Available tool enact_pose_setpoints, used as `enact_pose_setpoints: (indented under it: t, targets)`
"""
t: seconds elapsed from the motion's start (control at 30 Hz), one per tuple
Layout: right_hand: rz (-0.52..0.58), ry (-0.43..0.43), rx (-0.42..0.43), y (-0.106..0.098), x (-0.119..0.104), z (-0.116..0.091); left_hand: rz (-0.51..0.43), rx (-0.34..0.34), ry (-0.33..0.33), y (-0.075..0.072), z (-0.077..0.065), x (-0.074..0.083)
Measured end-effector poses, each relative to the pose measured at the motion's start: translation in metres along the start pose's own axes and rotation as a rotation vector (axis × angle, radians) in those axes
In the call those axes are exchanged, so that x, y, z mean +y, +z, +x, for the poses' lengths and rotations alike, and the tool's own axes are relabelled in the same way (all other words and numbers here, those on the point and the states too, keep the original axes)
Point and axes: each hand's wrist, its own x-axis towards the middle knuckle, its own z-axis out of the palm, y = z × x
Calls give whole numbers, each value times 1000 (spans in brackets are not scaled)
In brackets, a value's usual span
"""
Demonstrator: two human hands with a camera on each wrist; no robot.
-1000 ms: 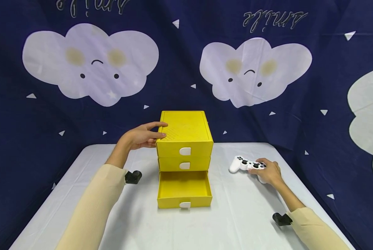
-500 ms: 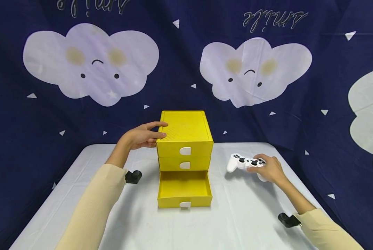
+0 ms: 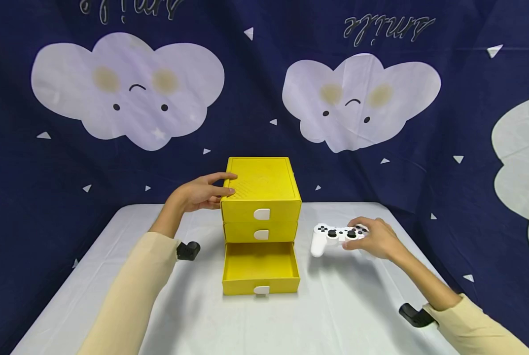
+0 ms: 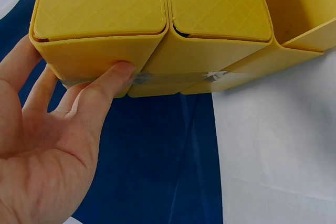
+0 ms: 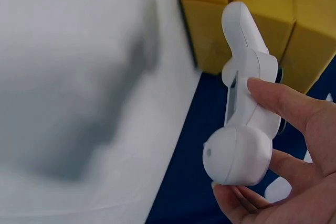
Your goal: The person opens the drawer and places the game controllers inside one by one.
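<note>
My left hand (image 3: 199,193) rests on the upper left edge of a yellow drawer cabinet (image 3: 264,177), with fingertips on its top and other fingers against its side. In the left wrist view a fairly straight finger (image 4: 100,90) presses the side panel. The cabinet's bottom drawer (image 3: 261,286) is pulled out, and nothing shows inside it. To the right of the cabinet, my right hand (image 3: 376,239) pinches the right end of a white game controller (image 3: 321,241) between thumb and fingers. The controller hangs above the table, its shadow below.
A white cloth covers the table (image 3: 264,325). Behind it hangs a dark blue curtain (image 3: 255,98) printed with clouds. The two upper drawers (image 3: 242,212) are closed, each with a white pull tab. Clear tape (image 4: 173,77) runs across the cabinet's side.
My right hand has lifted the game controller off the table and carried it left towards the cabinet, tilting it. My left hand and the cabinet have stayed in place.
</note>
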Motion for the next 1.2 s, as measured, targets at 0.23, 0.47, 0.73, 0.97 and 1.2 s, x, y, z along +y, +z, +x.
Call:
enact_pose_setpoints:
  t: [0.23,0.47,0.73,0.97,1.2]
  targets:
    - [29,-44,-81,-1,-32,-7,-4,-2,-1,-2,0,0]
    - [83,-102,-128,10,-58,-9,10,-14,12,-3,-1,1]
    - [159,-134,-162,23,-80,-9,-9,-15,-1,-1,2,1]
    - [201,-153,-180,40,-97,-4,4,-8,3,-1,2,0]
    - [231,-158,-193,60,-117,1,-6,-4,10,-1,3,-3]
